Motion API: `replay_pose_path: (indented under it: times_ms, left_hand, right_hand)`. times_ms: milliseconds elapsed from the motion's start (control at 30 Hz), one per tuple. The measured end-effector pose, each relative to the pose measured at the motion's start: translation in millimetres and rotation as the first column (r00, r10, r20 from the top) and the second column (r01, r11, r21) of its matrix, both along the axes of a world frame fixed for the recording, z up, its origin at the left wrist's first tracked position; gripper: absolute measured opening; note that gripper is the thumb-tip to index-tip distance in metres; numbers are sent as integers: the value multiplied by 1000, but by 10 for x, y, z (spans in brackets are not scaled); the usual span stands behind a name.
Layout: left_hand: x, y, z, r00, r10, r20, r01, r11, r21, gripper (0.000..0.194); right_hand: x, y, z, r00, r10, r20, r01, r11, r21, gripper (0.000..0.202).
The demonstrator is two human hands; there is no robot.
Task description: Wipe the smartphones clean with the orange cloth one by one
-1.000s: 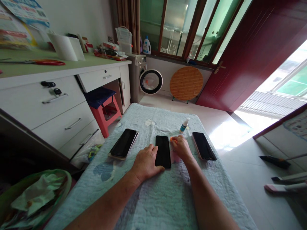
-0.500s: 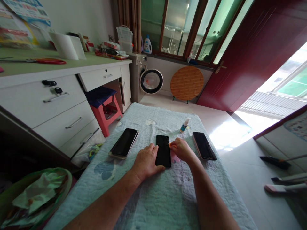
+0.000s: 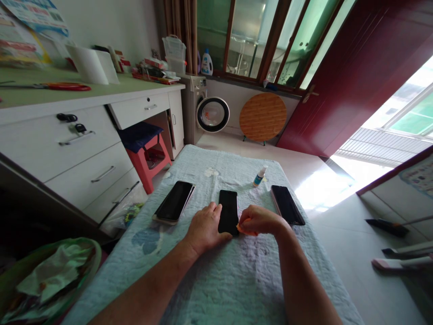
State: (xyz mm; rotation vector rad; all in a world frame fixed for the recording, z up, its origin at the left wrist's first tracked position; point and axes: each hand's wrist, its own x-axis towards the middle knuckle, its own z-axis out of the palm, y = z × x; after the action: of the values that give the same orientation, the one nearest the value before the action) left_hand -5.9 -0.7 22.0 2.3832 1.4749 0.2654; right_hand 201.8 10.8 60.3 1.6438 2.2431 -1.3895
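Note:
A black phone (image 3: pixel 229 210) lies flat on the light blue quilted cloth (image 3: pixel 216 280). My left hand (image 3: pixel 204 225) grips its left side, with the thumb at the near edge. At the phone's lower right edge, my right hand (image 3: pixel 257 220) is closed on an orange cloth (image 3: pixel 246 228). Another dark phone (image 3: pixel 175 201) rests to the left on a pale case or box. To the right lies a third phone (image 3: pixel 287 205), screen up. A small spray bottle (image 3: pixel 260 176) with a white cap stands behind my right hand.
A red stool (image 3: pixel 150 158) stands by the white drawers (image 3: pixel 84 158) on the left. At the lower left is a green-rimmed basket (image 3: pixel 96 253) holding crumpled paper. Farther back are a washing machine (image 3: pixel 194 108) with its door open and a round wooden board (image 3: pixel 263 117).
My right hand has slid down along the phone's right edge toward its near corner, and more of the orange cloth shows. My left hand stays on the phone.

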Motion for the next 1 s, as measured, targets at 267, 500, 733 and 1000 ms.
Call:
replay_pose_path:
  times_ms: [267, 500, 733, 1000]
  left_hand:
    - [1, 2, 23, 1000, 14, -6, -14, 1000, -23, 80]
    - [-11, 3, 34, 1000, -11, -1, 11, 1000, -7, 77]
    - [25, -101, 133, 998, -31, -59, 37, 994, 101, 57]
    - [167, -268, 149, 952, -297, -75, 307, 930, 202, 22]
  right_hand:
    - [-218, -72, 98, 993, 121, -5, -121, 986, -115, 19]
    - [-218, -16, -55, 999, -1, -41, 11, 968, 250, 21]
    - [-199, 158, -327, 948, -316, 24, 218, 705, 675, 23]
    - [-370, 216, -487, 950, -272, -155, 294, 602, 743, 20]
